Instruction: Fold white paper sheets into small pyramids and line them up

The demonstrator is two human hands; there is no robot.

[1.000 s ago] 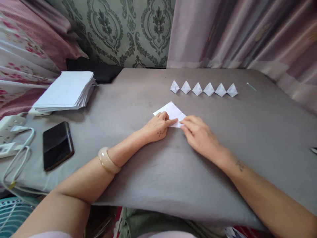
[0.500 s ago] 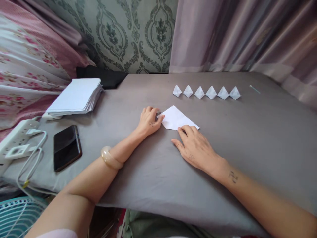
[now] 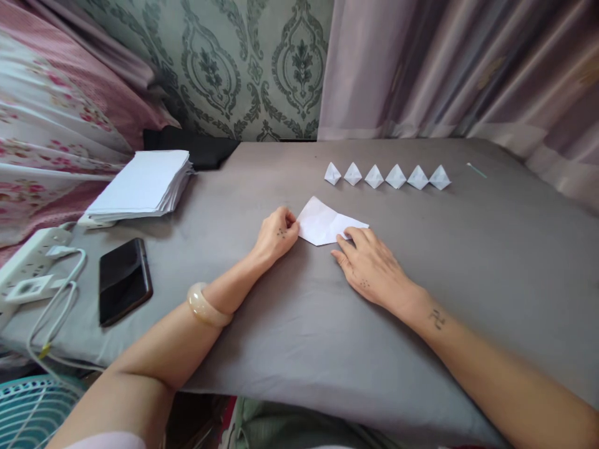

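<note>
Paper [image 3: 321, 221], white and folded, on grey cloth [image 3: 290, 312] — left hand [image 3: 277, 237] pinching its left corner, right hand [image 3: 374, 265] loosely spread, touching its right end — six folded shapes [image 3: 395, 176] in a row beyond.

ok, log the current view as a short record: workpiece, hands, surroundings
workpiece: folded white paper sheet, flat on grey cloth-covered table
left hand: curled fingers at sheet's left corner; grip unclear
right hand: fingertips on sheet's near edge, toward its right end
beyond sheet: six small, pointed white paper shapes in one row
right of row: thin pale-green stick
far left: stack of white paper sheets
nearer left: black rectangular phone, screen dark
</note>
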